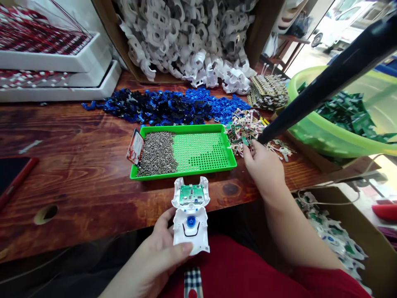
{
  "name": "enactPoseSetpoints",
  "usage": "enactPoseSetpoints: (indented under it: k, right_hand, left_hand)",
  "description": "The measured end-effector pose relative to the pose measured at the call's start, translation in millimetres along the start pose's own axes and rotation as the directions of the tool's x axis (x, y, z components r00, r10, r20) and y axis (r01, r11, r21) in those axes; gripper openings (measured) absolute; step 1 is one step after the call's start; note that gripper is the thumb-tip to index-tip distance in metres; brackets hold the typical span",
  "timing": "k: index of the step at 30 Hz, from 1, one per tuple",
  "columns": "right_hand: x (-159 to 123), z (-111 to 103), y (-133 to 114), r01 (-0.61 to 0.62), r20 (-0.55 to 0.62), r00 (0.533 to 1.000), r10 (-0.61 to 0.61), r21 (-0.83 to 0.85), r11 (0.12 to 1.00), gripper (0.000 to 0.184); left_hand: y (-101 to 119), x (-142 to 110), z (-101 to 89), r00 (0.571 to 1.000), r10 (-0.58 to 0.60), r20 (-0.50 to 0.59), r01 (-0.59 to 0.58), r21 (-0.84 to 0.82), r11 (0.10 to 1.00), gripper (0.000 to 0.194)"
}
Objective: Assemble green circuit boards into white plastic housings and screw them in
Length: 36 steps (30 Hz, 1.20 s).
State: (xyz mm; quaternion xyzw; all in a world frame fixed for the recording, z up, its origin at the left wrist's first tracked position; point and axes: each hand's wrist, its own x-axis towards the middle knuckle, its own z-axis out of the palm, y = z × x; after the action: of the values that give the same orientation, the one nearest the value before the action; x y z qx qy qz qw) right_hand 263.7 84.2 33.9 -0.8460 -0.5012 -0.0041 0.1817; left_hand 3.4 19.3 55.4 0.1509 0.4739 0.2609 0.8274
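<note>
My left hand (163, 248) grips a white plastic housing (190, 240) by its lower end, thumb pressed on top. A green circuit board (191, 193) sits in the housing's upper part. Lower down, the housing has a round blue piece (191, 222) and a curved black strip (190, 232). My right hand (263, 165) is at the near edge of a pile of small wired circuit boards (245, 124), thumb and forefinger drawn together. What lies between those fingertips is too small to make out. Left of this hand is a green tray (182, 176) with many small metal screws (158, 153).
A black pole (322, 78) slants just above my right hand. Blue and black plastic parts (161, 107) lie behind the tray. A box of white shells (192, 41) stands at the back. A yellow-green basin (341, 128) holds circuit boards at right; a red-edged device (14, 178) lies left.
</note>
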Motion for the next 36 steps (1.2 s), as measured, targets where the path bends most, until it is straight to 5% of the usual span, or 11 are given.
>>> enactPoseSetpoints:
  k: [3, 9, 17, 24, 27, 30, 32, 34, 36]
  right_hand:
    - [6.7, -1.0, -3.4, -0.059, 0.037, 0.997, 0.061, -0.04, 0.997, 0.046]
    - [17.9, 2.5, -1.3, -0.092, 0.099, 0.99, 0.097, -0.057, 0.994, 0.041]
    - [15.7, 5.4, 4.5, -0.089, 0.043, 0.995, 0.087, 0.034, 0.995, 0.032]
    - [-0.2, 5.5, 8.1, -0.012, -0.165, 0.985, 0.051, 0.228, 0.974, 0.038]
    - [-8.7, 10.6, 5.5, 0.103, -0.259, 0.966, -0.009, 0.352, 0.93, 0.037]
    - [-22.2, 12.7, -0.9, 0.312, -0.349, 0.927, -0.14, 0.508, 0.803, 0.031]
    - [-33.3, 9.0, -7.8, 0.428, -0.352, 0.898, -0.263, 0.569, 0.702, 0.027]
    - [-43.7, 0.9, -16.5, 0.559, -0.331, 0.827, -0.454, 0.568, 0.604, 0.025]
    - [-51.4, -8.8, -25.4, 0.7, -0.312, 0.689, -0.654, 0.521, 0.488, 0.026]
  left_hand:
    - [-11.7, 4.6, -2.7, 0.993, 0.11, -0.035, -0.107, 0.077, 0.991, 0.11]
    - [-23.6, 15.6, -6.9, 0.973, 0.219, 0.075, -0.23, 0.176, 0.957, 0.101]
    - [-22.8, 20.0, -17.9, 0.956, 0.158, 0.248, -0.207, 0.184, 0.961, 0.109]
    - [-13.2, 17.6, -22.2, 0.964, 0.055, 0.259, -0.189, 0.529, 0.827, 0.108]
    - [-2.6, 9.0, -27.4, 0.977, 0.059, 0.206, -0.197, 0.754, 0.627, 0.103]
    - [16.1, -6.5, -36.2, 0.985, 0.131, 0.115, -0.144, 0.96, 0.239, 0.088]
    - [31.0, -16.0, -38.2, 0.944, 0.274, 0.181, -0.195, 0.98, 0.025, 0.068]
    - [43.9, -20.3, -32.7, 0.79, 0.491, 0.365, -0.34, 0.929, -0.143, 0.049]
    - [52.3, -17.5, -20.4, 0.587, 0.623, 0.517, -0.427, 0.852, -0.304, 0.042]
